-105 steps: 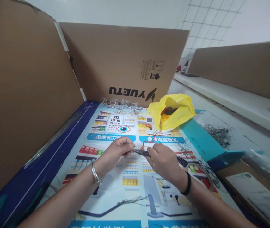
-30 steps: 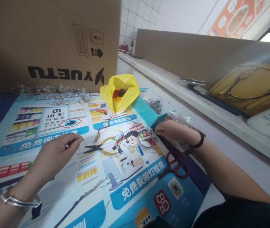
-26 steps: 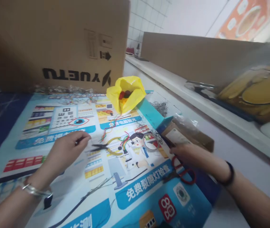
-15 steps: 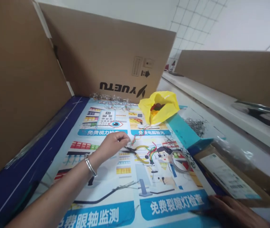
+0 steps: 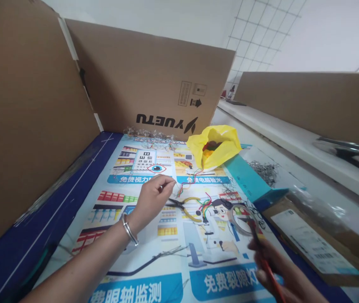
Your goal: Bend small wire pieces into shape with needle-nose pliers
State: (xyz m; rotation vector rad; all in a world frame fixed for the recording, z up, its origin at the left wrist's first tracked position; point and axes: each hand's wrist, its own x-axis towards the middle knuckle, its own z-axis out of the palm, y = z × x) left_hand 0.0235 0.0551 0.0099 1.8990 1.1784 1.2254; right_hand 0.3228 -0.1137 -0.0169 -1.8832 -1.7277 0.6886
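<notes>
My left hand [image 5: 156,195], with a silver bangle at the wrist, is pinched closed above the printed mat; what its fingertips hold is too small to name. Just to its right lie yellow-handled pliers [image 5: 192,209], their dark jaws pointing at the hand. Red, green and yellow threads [image 5: 204,204] rest beside the pliers, and others trail out of a yellow bag [image 5: 230,147]. At the lower right my right hand [image 5: 277,269] grips a red-handled tool [image 5: 266,267], its dark tip over the roll of clear tape [image 5: 244,221]. The tool's exact kind is blurred.
Cardboard walls [image 5: 154,75] stand at the left and back. An open cardboard box [image 5: 318,240] with a label sits at the right, next to a teal box flap [image 5: 245,176]. A pile of wire pieces [image 5: 263,171] lies behind it. Thin dark wires [image 5: 167,252] lie in front.
My right hand has come up from the lower right edge, and the red-handled tool now shows in it. My left hand stays pinched in much the same place. The view has shifted slightly.
</notes>
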